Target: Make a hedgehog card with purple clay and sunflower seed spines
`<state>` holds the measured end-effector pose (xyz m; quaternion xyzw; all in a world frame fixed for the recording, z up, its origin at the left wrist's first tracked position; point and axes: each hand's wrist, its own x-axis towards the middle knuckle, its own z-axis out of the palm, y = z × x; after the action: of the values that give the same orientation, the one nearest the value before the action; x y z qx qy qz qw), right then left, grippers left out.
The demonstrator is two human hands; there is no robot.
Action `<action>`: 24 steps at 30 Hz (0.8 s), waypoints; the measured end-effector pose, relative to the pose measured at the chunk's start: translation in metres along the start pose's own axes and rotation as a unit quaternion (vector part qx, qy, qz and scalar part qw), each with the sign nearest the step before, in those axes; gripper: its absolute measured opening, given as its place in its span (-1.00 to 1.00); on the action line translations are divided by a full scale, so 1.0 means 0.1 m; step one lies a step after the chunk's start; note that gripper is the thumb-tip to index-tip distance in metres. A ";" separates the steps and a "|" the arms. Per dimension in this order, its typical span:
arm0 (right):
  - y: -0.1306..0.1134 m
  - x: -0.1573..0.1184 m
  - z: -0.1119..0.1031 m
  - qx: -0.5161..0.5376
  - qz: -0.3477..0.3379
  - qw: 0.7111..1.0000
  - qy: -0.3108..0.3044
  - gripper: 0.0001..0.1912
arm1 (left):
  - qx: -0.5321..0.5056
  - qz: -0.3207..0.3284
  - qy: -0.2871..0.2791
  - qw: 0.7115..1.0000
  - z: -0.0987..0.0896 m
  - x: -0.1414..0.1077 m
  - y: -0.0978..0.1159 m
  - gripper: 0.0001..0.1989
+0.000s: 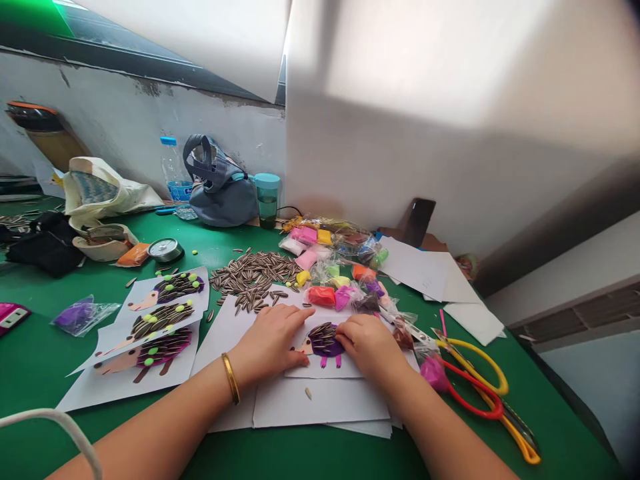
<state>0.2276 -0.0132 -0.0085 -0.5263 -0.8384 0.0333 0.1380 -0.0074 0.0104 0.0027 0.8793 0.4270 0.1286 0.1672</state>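
A hedgehog picture [326, 340] lies on white paper in front of me, with a purple clay body, striped sunflower seeds as spines and pink legs. My left hand [273, 339], with a gold bangle at the wrist, rests on the paper at the hedgehog's face side, fingers stretched out and holding nothing. At the body's right edge, the fingers of my right hand [367, 343] are pinched together against the purple clay. Whatever is between those fingertips is hidden. One loose seed [308, 394] sits on the paper below. Behind my left hand is a heap of sunflower seeds [257, 273].
Several seed-covered hedgehog pictures [175, 337] lie at left. Bagged coloured clay [323, 295] spreads behind my hands. Red- and yellow-handled scissors [475, 380] lie at right. A blue-grey bag [223, 193], a teal-lidded cup [267, 200] and a water bottle [175, 173] stand by the wall.
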 end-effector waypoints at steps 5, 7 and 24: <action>-0.04 0.01 0.02 -0.025 -0.006 1.000 -0.011 -0.86 | 0.008 0.002 0.001 1.000 0.00 0.00 0.00 -0.20; -0.05 0.02 0.02 -0.031 -0.007 0.999 -0.014 -0.85 | 0.008 0.003 0.002 1.000 0.00 -0.01 0.00 -0.19; 0.02 -0.02 -0.12 0.055 0.043 0.997 -0.033 -0.90 | 0.016 -0.002 0.000 1.000 0.01 -0.01 -0.01 -0.20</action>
<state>0.2332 -0.0151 0.0027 -0.5518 -0.8161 0.1029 0.1372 -0.0082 0.0099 0.0013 0.8808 0.4310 0.1215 0.1537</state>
